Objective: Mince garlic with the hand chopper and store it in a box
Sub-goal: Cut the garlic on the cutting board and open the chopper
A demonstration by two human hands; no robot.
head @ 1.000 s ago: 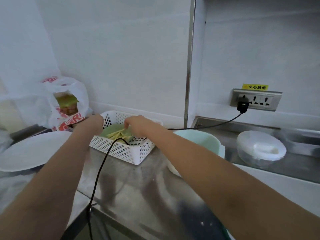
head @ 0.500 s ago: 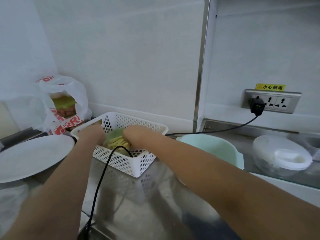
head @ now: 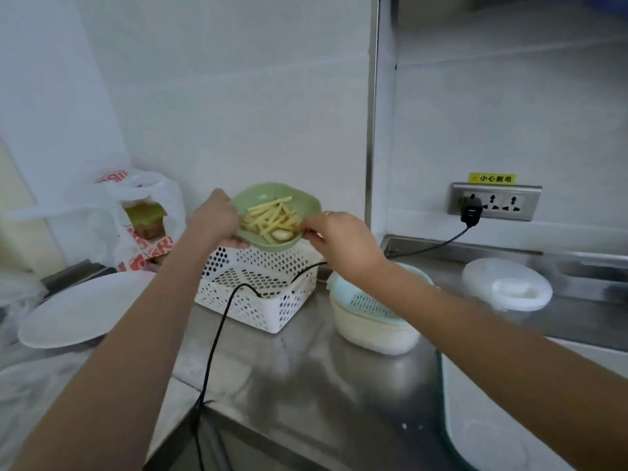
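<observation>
A green dish point(head: 272, 198) is held in the air above the white perforated basket point(head: 258, 294). It carries pale yellow strips and a whitish garlic clove point(head: 282, 234) at its near edge. My left hand point(head: 212, 219) grips the dish's left rim. At the dish's right rim my right hand point(head: 339, 239) holds on with its fingertips, near the clove. A round clear container with a white lid point(head: 506, 283), possibly the hand chopper, stands on the steel counter at the right.
A light-blue colander in a cream bowl point(head: 373, 314) sits right of the basket. A black cable point(head: 217, 338) runs from the wall socket point(head: 494, 202) across the basket and off the counter edge. A white plate point(head: 78, 311) and a plastic bag point(head: 136, 215) lie left.
Both hands have lifted the green dish out of the white basket and now hold it above the basket's back edge. The camera view has shifted.
</observation>
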